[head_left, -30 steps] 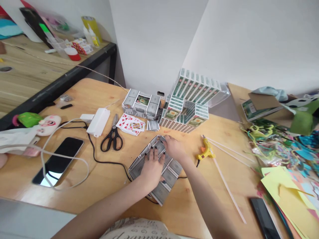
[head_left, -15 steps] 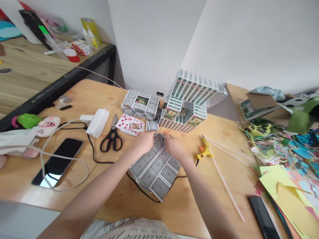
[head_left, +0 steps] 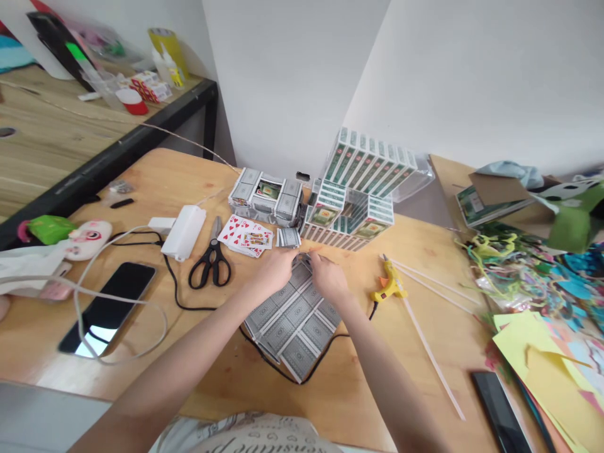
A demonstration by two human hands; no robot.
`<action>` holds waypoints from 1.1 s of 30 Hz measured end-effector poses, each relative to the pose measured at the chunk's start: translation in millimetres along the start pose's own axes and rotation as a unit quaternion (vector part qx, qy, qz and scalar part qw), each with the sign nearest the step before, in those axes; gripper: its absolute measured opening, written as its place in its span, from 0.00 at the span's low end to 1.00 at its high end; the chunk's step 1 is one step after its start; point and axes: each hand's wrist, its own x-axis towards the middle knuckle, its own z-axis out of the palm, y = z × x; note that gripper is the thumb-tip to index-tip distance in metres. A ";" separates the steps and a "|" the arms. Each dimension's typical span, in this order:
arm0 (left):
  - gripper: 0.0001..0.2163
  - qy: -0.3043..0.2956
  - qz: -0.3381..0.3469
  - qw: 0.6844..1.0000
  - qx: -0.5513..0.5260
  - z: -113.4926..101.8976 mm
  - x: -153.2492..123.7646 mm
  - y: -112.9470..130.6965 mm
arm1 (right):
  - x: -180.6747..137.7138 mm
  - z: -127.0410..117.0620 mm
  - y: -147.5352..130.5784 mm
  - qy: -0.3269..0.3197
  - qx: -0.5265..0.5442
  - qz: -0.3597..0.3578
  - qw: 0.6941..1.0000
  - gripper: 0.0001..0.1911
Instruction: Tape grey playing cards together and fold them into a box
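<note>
Wooden desk [head_left: 155, 182]: left hand [head_left: 275, 269] and right hand [head_left: 327, 275] pinched far edge of card-back panel [head_left: 293, 321], scissors [head_left: 211, 261] nearby.

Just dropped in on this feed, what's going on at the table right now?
A person works bare-handed on a flat grey panel of face-down playing cards lying on the wooden table. The left hand and right hand meet at the panel's far corner; whether they grip it is unclear. Black scissors and a fan of face-up cards lie to the left, a yellow glue gun to the right, and a box-like card structure stands behind.
</note>
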 end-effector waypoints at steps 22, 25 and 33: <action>0.14 0.098 0.124 0.913 -0.376 -67.3 -44.6 36.9 | -53.7 -69.3 14.7 0.075 0.564 -0.141 0.810 0.24; 0.18 0.046 0.100 0.874 -0.473 -65.4 -51.1 33.9 | -63.6 -71.7 7.7 0.103 0.539 -0.155 0.821 0.25; 0.18 0.027 0.058 0.873 -0.484 -64.4 -55.1 34.8 | -72.4 -71.7 2.4 0.145 0.506 -0.182 0.830 0.25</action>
